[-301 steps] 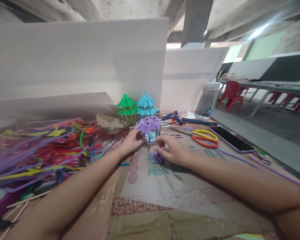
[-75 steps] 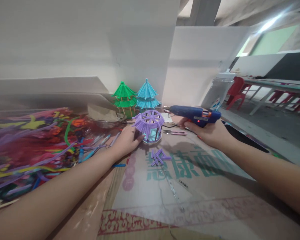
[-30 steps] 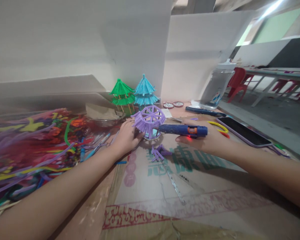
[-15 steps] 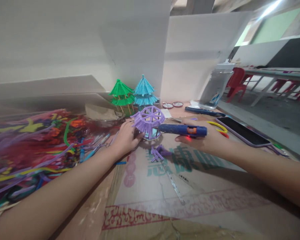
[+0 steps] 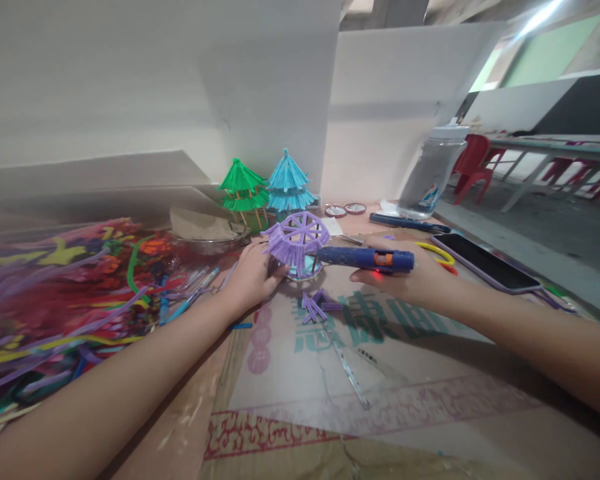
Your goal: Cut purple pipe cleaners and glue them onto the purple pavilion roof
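My left hand (image 5: 254,273) is closed on the left side of a small purple pavilion model (image 5: 286,247), its roof partly covered with short purple pipe-cleaner strips and its spoked frame bare at the right. In my right hand (image 5: 395,283) is a blue hot glue gun (image 5: 353,258), a red light glowing on its underside. The nozzle points left and meets the model's right side in view; whether it touches cannot be made out. Short purple pipe-cleaner pieces (image 5: 320,307) lie in a small heap just in front of the model.
Behind stand a green pavilion model (image 5: 243,187) and a blue one (image 5: 287,180). A tangle of coloured pipe cleaners (image 5: 70,300) fills the left. At right are a phone (image 5: 485,262), a water bottle (image 5: 433,173) and yellow rings (image 5: 437,253). A clear ruler (image 5: 347,367) lies in front.
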`<state>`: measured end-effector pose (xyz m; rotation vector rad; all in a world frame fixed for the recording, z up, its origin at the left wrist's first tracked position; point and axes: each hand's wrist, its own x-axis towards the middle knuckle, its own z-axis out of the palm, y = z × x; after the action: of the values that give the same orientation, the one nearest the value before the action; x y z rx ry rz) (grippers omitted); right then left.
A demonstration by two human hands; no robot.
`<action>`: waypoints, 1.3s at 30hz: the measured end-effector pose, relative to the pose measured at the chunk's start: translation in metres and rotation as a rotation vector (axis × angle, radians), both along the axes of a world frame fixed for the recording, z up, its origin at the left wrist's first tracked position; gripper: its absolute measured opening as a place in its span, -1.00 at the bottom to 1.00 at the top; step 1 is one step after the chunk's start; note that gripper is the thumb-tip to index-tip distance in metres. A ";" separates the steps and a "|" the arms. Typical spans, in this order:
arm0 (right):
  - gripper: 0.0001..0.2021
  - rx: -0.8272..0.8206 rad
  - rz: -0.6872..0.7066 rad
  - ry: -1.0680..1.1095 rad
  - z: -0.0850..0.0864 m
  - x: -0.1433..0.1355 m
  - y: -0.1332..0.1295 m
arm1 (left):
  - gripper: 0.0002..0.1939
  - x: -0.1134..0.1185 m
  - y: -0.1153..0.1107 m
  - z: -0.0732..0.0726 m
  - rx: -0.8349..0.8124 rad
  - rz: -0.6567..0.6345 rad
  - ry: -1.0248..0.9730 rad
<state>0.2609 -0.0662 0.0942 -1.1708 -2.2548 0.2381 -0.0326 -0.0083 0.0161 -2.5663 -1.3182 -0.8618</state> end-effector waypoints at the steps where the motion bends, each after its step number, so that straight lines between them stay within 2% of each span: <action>1: -0.64 0.018 0.005 0.008 0.000 0.000 0.000 | -0.64 0.000 0.000 0.000 0.004 0.002 -0.001; 7: -0.68 0.053 -0.007 0.008 -0.001 0.002 0.001 | -0.64 0.000 -0.002 0.001 -0.003 0.005 0.018; 15: -0.72 0.018 -0.012 0.071 -0.002 0.001 0.002 | -0.62 -0.001 0.000 -0.001 0.031 -0.009 0.022; 23: -0.77 0.010 -0.020 0.032 0.000 0.000 0.001 | -0.63 0.000 0.000 0.000 0.020 -0.018 0.010; 28: -0.67 -0.006 -0.014 -0.002 0.000 0.000 0.000 | -0.67 0.001 -0.001 0.001 0.000 -0.006 -0.009; 32: -0.69 -0.021 -0.014 -0.013 0.004 0.000 -0.001 | -0.69 0.002 -0.001 -0.001 -0.012 0.013 -0.014; 36: -0.74 -0.063 0.080 0.000 0.011 0.001 -0.003 | -0.64 0.003 -0.002 -0.002 -0.031 0.044 -0.025; 39: -0.74 -0.113 0.078 0.077 0.016 0.005 -0.001 | -0.68 0.003 -0.002 0.000 -0.076 0.052 -0.036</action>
<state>0.2657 -0.0674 0.1101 -1.1127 -2.2460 0.4396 -0.0292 -0.0103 0.0159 -2.5718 -1.4484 -0.8688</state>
